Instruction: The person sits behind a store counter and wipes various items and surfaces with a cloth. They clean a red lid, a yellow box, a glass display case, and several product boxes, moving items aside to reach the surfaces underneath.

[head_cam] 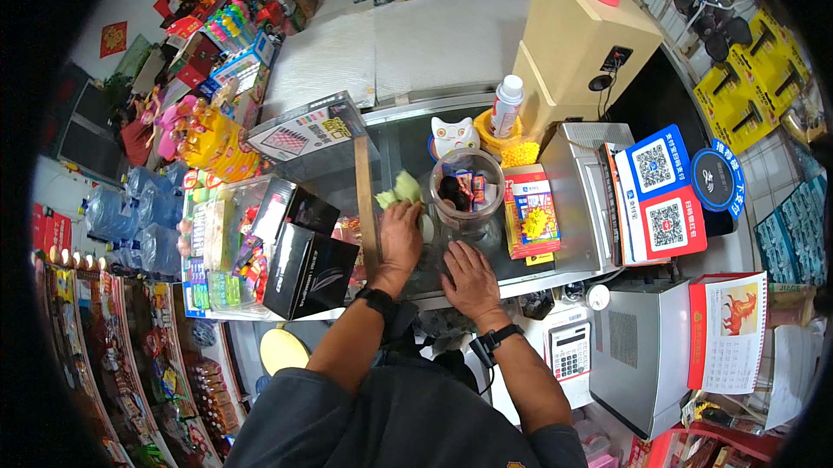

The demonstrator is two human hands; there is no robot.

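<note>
A crumpled pale green cloth or paper lies on the glass counter, and my left hand has its fingertips on it. Beside that hand is a round whitish thing, partly hidden, that I cannot identify. My right hand rests palm down near the counter's front edge, fingers slightly spread, with nothing seen in it. Just beyond it stands a clear plastic jar holding dark items and small colourful packets. A red and yellow box is to the right of the jar.
Black boxes and a clear bin of packets stand left, with a board game box behind. A white cat figure and a white-capped can are beyond the jar. Payment code signs and a calculator are at right.
</note>
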